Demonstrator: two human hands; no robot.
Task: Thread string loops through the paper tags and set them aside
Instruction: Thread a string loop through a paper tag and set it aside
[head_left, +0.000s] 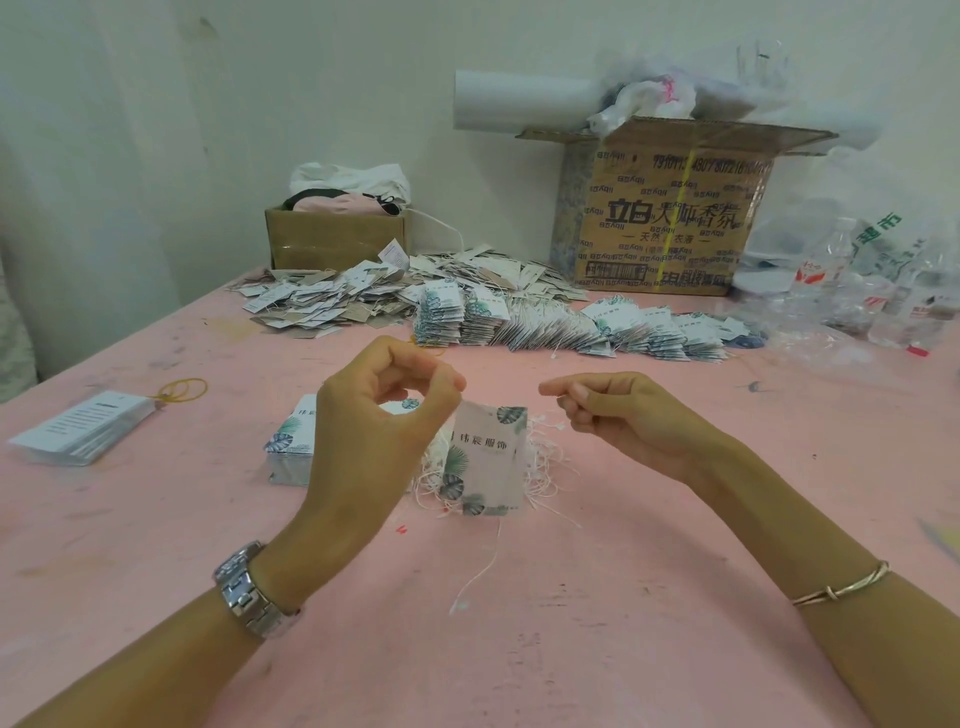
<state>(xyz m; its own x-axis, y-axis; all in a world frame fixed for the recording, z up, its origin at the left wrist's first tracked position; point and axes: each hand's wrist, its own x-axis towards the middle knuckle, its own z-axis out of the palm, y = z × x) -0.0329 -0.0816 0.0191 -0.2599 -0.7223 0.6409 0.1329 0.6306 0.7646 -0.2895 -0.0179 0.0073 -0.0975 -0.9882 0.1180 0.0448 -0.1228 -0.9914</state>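
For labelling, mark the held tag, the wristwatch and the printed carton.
held tag (488, 457), head view, printed face.
wristwatch (244, 592), head view, metal strap.
printed carton (670, 228), head view, front panel.

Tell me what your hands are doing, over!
Left hand pinching tag by its top. Right hand pinching string beside it. Nothing in the way.

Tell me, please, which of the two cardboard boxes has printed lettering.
The larger cardboard box at the back right; the smaller box to its left is plain brown.
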